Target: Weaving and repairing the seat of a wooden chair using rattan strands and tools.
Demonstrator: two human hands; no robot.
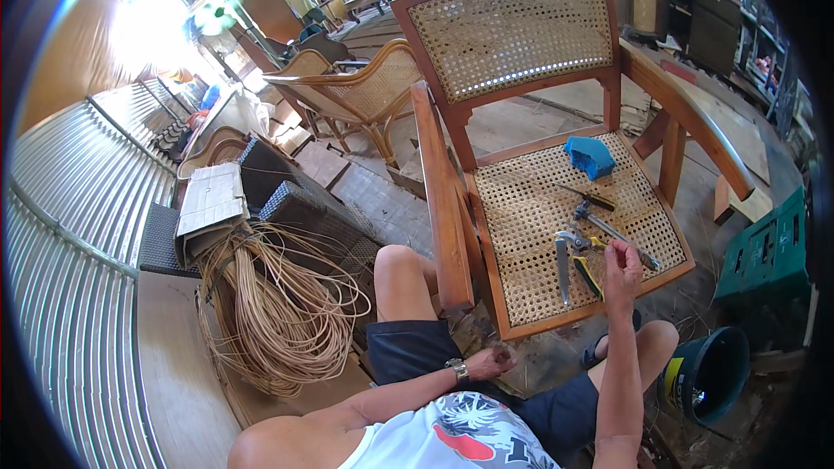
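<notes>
A wooden armchair with a woven cane seat (521,208) and cane back (512,35) stands in front of me. My right hand (623,271) is over the front right of the seat, fingers pinched together; what they hold, if anything, is too small to make out. Beside it lie a hammer (618,230), pliers with yellow-and-black handles (589,278) and a knife blade (562,271). Farther back are a thin pointed tool with a dark handle (598,201) and a blue block (590,157). My left hand (493,362), low near my lap, is curled around something dark and unclear.
A large bundle of rattan strands (278,313) lies at my left with cardboard (211,200) on top. Behind it stands a rattan chair (365,87). To my right are a green crate (764,243) and a dark bucket (717,373). Two people are far back.
</notes>
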